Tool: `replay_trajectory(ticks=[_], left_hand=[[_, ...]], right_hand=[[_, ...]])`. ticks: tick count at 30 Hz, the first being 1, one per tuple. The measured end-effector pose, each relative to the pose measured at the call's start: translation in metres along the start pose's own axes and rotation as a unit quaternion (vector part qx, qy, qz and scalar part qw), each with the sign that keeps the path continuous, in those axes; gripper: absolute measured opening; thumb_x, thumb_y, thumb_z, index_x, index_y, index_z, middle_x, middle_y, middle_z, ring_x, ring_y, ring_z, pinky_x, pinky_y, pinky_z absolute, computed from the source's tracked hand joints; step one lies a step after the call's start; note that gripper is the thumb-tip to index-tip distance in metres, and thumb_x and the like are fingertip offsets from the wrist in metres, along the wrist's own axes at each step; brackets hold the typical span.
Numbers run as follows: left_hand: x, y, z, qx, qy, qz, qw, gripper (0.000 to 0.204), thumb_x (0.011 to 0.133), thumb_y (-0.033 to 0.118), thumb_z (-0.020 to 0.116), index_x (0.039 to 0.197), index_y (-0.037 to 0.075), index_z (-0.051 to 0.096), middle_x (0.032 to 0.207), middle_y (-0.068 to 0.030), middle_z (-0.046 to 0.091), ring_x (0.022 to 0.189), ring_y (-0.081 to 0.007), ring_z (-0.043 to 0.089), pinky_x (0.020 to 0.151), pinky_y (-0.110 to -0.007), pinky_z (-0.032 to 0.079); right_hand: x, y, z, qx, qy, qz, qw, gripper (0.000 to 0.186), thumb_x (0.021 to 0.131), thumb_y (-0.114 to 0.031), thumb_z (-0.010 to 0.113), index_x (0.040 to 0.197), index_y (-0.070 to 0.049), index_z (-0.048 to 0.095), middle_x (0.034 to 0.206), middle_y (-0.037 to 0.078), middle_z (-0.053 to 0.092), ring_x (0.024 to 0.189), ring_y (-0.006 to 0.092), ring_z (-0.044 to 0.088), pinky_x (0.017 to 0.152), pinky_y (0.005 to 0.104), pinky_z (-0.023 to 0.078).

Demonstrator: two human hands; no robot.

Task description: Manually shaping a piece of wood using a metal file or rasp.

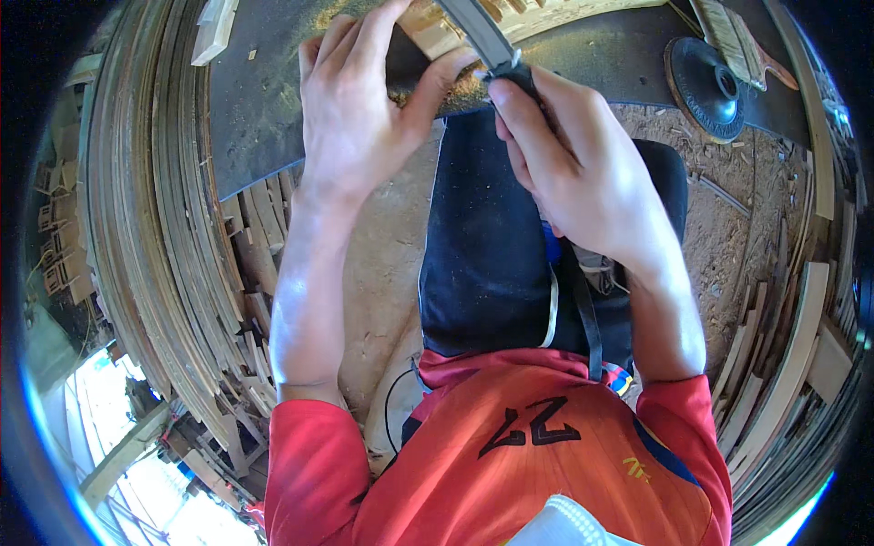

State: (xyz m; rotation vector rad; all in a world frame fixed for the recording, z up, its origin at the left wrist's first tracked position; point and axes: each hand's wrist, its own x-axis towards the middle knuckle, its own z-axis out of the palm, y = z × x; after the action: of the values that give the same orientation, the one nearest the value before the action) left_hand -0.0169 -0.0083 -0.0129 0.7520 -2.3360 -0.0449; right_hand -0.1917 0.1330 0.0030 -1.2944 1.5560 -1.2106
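Observation:
In my right hand [574,155] is a long, flat grey metal file [480,36], gripped by its dark handle. Its blade slants up and left, past the top edge of the view. It crosses over a pale wooden piece [564,14] with notched or carved shapes along it, which is partly cut off at the top. My left hand [364,100] steadies the left end of this wood. The thumb presses at its near edge close to the file, and the other fingers reach over the far side, where their tips are partly out of view.
The wood lies on a dark worktop [259,118] scattered with sawdust. To the right are a round black disc [706,88] and a brush [733,41]. Long stacked boards [150,191] run along the left; more planks [783,364] lean at right. A white offcut [215,32] sits far left.

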Motion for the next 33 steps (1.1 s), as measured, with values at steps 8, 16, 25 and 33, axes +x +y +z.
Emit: replay_trajectory(ticks=[8,16,25,33], left_hand=[[0.003,0.003,-0.005,-0.030,-0.033,0.009,0.999,0.063,0.088,0.017,0.084,0.142,-0.003,0.057,0.119,-0.0260,0.069,0.108,-0.0445,0.065,0.095,-0.051,0.050],[0.004,0.006,-0.005,-0.024,-0.041,0.003,0.999,0.064,0.086,0.014,0.082,0.142,-0.002,0.057,0.116,-0.0265,0.069,0.108,-0.0437,0.065,0.094,-0.052,0.050],[0.003,0.012,-0.006,-0.016,-0.041,0.040,0.998,0.066,0.084,0.019,0.082,0.142,-0.001,0.057,0.122,-0.0232,0.070,0.107,-0.0410,0.064,0.099,-0.052,0.043],[0.001,0.006,-0.006,0.007,-0.029,0.040,0.999,0.063,0.087,0.019,0.080,0.142,-0.002,0.057,0.123,-0.0238,0.070,0.108,-0.0418,0.064,0.099,-0.052,0.045]], right_hand=[[-0.002,-0.003,-0.004,0.056,-0.048,0.032,0.997,0.032,0.114,-0.025,0.055,0.093,-0.001,0.058,0.063,0.000,0.054,0.044,0.0059,0.048,0.042,0.0240,0.034],[0.003,-0.007,-0.003,0.046,-0.039,0.051,0.997,0.025,0.108,-0.017,0.060,0.097,0.005,0.064,0.070,0.027,0.057,0.065,0.0458,0.059,0.060,0.0482,0.045],[-0.012,0.000,0.007,0.054,0.012,0.019,0.998,0.032,0.115,-0.027,0.051,0.094,-0.004,0.058,0.057,-0.002,0.050,0.040,0.0057,0.043,0.038,0.0250,0.033],[-0.022,0.002,0.006,0.035,0.002,0.023,0.999,0.034,0.115,-0.029,0.053,0.094,-0.003,0.058,0.060,-0.002,0.050,0.043,0.0053,0.044,0.042,0.0231,0.032]])
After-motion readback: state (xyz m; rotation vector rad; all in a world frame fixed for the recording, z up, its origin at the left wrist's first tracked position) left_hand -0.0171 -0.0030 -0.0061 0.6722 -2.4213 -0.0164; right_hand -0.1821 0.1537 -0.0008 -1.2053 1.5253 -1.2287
